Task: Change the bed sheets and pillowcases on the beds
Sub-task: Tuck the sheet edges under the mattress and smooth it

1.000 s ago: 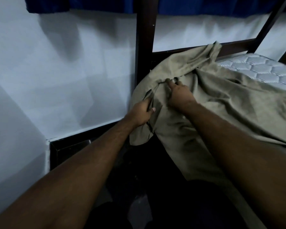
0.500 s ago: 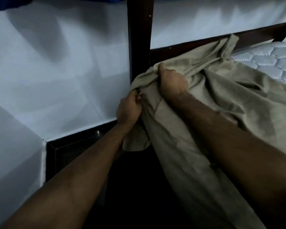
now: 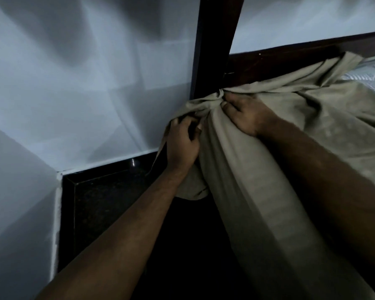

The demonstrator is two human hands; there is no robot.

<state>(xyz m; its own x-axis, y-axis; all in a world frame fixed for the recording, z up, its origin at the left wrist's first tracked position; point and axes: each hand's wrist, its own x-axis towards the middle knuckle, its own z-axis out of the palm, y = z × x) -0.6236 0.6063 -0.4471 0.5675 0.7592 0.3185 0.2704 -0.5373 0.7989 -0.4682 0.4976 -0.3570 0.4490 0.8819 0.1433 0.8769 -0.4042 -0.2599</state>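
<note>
I have both hands on the olive sheet (image 3: 258, 191) at the corner of the bed, right against the dark bedpost (image 3: 214, 46). My right hand (image 3: 247, 115) lies knuckles-up on the gathered cloth, fingers curled into the bunch just below the post. My left hand (image 3: 182, 144) sits a little lower and to the left, fingers hooked round a fold of the same sheet, with a loose flap hanging below its wrist.

I judge the step to be fitting this corner over the mattress (image 3: 368, 76) (whether the sheet is going on or coming off, I cannot say for sure from here). To do it well, I want the right hand to pin the bunch at the corner while the left draws the slack down and under, so the cloth does not ride back up. The gather is thick, so I should spread it before tucking, or it will leave a lump.

Beyond my right hand, the sheet runs wrinkled across the bed, and a patch of quilted white mattress shows bare at the far edge. Behind it runs a dark rail (image 3: 301, 55) of the frame. Left of my hands stands a pale wall (image 3: 85, 94), with a dark skirting (image 3: 108, 167) and dark floor (image 3: 108, 204) under my left forearm. The light is dim.
</note>
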